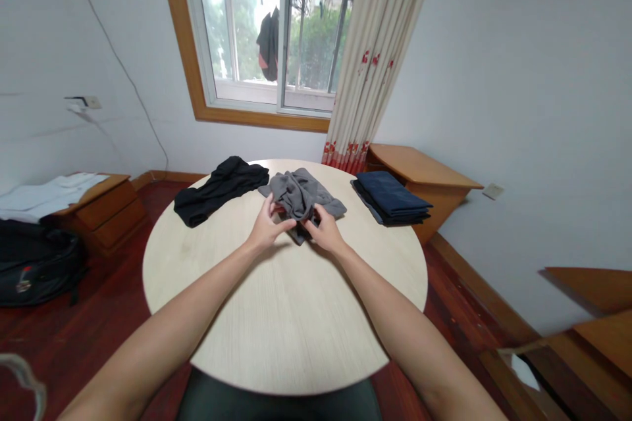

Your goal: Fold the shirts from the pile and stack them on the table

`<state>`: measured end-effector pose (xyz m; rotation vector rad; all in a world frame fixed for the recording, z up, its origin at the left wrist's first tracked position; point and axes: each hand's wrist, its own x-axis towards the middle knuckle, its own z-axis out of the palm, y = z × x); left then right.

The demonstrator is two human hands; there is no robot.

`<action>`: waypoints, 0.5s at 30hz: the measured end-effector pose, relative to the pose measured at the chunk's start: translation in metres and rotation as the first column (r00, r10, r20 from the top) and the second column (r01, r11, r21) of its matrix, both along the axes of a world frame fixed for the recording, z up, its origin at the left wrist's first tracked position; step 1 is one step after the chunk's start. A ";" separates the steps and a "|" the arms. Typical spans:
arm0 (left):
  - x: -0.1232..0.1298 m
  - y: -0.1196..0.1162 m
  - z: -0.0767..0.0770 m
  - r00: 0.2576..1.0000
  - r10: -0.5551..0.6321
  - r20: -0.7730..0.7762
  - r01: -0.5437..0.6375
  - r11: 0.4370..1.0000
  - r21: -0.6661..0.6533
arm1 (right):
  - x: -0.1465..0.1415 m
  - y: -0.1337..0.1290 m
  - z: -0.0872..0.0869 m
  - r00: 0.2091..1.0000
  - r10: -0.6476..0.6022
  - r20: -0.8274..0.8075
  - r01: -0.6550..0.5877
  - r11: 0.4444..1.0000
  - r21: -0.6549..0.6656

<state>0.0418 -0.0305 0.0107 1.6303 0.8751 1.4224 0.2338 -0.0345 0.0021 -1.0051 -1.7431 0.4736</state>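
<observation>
A crumpled grey garment (pixel 301 191) lies bunched toward the far middle of the round table. My left hand (pixel 269 225) grips its near left edge, thumb pointing right. On the near right edge, my right hand (pixel 323 227) holds the same cloth, its fingers partly hidden in the folds. Between the hands a darker end of the cloth hangs onto the tabletop. Left of it is a loosely heaped black garment (pixel 220 189). A stack of folded dark blue and black clothes (pixel 392 197) sits at the table's right edge.
The round, pale table (pixel 291 316) stands before a window with a curtain (pixel 370 59). Behind its right side is a wooden desk (pixel 419 168). At the left are a drawer cabinet (pixel 111 207) with papers and a black bag (pixel 39 263). A dark seat (pixel 279 401) shows below.
</observation>
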 end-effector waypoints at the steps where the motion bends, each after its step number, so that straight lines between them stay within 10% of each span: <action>1: -0.002 0.000 -0.001 0.990 0.028 -0.137 -0.017 0.997 0.079 | 0.000 0.001 -0.001 0.999 -0.035 0.000 0.035 0.999 0.006; 6: -0.014 0.007 -0.009 0.845 0.197 -0.496 -0.085 0.967 0.240 | 0.003 0.005 -0.003 0.995 -0.100 0.009 0.100 0.995 0.023; 15: -0.025 0.020 -0.011 0.915 0.254 -0.314 -0.227 0.967 0.118 | 0.016 0.011 -0.007 0.997 -0.063 -0.034 0.063 0.998 0.007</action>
